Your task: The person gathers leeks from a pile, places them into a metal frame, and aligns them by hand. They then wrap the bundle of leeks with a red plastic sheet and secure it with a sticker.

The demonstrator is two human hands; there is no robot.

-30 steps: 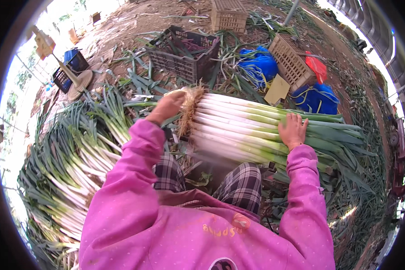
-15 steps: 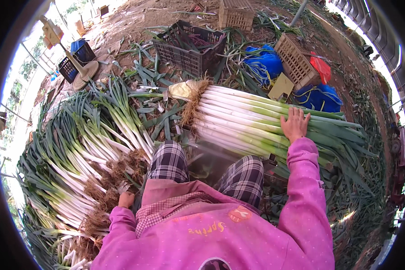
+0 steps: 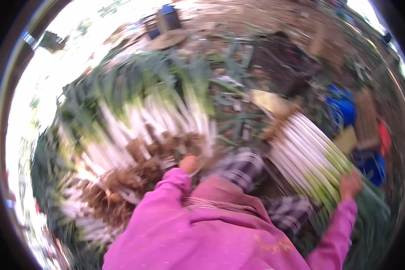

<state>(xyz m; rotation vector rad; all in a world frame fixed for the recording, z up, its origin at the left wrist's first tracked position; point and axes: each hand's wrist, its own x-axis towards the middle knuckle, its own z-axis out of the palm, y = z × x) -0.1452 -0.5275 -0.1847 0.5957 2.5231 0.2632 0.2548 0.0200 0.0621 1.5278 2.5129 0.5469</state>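
Observation:
Motion blurs the whole view. My right hand (image 3: 350, 184) rests on the green part of a row of trimmed leeks (image 3: 301, 153), its fingers appearing stretched over the stalks. These leeks lie side by side to my right, roots toward the far left end, with a pale yellowish block (image 3: 267, 102) at the root end. My left hand (image 3: 188, 164) is low beside the brown roots (image 3: 139, 157) of a large heap of loose leeks (image 3: 139, 117) on my left. Its fingers are smeared and turned away, so whether it grips a leek does not show.
Beyond the leeks stands a dark crate (image 3: 281, 60), with cut leaves (image 3: 234, 67) scattered about it. Blue bags (image 3: 342, 105), a brown crate (image 3: 366, 117) and a red bag (image 3: 384, 137) are at the right. My plaid-covered knees (image 3: 243, 166) sit between heap and row.
The view has swung left, so everything sits further right in the picture. My left hand stays by the heap's roots and my right hand on the leek row.

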